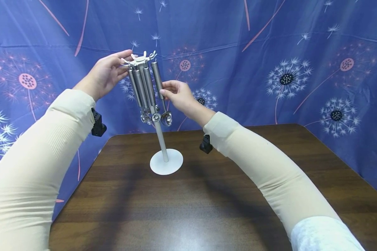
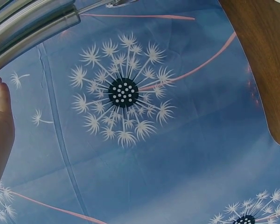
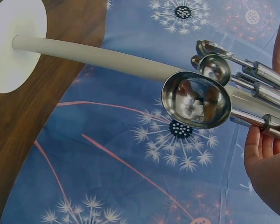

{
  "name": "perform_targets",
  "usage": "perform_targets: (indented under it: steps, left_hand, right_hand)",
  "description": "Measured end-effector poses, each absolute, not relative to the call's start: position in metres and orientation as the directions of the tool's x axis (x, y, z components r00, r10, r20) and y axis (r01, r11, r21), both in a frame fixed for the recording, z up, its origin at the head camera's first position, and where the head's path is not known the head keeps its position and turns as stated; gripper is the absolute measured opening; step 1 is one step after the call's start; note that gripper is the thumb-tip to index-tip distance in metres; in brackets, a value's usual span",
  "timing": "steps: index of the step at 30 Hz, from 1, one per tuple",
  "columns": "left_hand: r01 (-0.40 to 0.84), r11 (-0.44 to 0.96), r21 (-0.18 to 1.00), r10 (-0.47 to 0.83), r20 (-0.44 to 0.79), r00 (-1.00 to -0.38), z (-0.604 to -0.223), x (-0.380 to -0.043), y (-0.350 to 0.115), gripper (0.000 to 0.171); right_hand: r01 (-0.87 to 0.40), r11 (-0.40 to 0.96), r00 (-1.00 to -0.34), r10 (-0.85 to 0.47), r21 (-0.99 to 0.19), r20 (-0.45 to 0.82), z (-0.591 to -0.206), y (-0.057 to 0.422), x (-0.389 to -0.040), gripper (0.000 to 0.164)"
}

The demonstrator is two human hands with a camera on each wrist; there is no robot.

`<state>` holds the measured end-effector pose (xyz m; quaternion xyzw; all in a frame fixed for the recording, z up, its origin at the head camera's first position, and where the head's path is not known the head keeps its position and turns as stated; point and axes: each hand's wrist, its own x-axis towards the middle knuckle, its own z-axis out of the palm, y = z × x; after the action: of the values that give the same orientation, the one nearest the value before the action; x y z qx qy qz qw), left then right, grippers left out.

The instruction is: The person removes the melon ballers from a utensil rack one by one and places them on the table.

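Note:
A white stand (image 1: 161,137) has a round base and a crown of hooks at its top. Several metal scoops (image 1: 139,87) with grey handles hang around the pole, their round bowls downward. My left hand (image 1: 108,71) holds the left side of the crown between thumb and fingers; its lower fingers lie close to the handles. On the other side, my right hand (image 1: 180,96) pinches the lower handle of the rightmost scoop (image 3: 196,100), which has a large bowl. The top of that scoop is right at a hook. Smaller scoops (image 3: 215,70) hang behind it in the right wrist view.
The stand's white base (image 1: 157,164) rests on a brown wooden table (image 1: 188,198), toward its far edge. A blue cloth (image 1: 226,69) with dandelion prints hangs behind and beside the table. Black wrist cameras (image 1: 98,123) sit at both sleeves.

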<state>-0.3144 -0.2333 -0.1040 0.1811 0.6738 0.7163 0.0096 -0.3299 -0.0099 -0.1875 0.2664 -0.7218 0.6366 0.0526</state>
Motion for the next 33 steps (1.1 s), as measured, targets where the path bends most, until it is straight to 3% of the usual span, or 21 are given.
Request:
perform_targets:
  steps: [18,33]
  left_hand:
    - [0.227,-0.132,0.965,0.222,0.252,-0.942,-0.102,-0.314,-0.235,0.055]
    - [0.259,-0.021,0.966,0.157,0.259,-0.953,-0.103,-0.304,-0.239,0.055]
  right_hand:
    - [-0.471,-0.055,-0.851,-0.235,-0.881,0.469,-0.182,0.005,-0.325,0.029]
    - [-0.432,-0.044,-0.881,-0.193,-0.901,0.432,-0.201,0.028,-0.333,0.028]
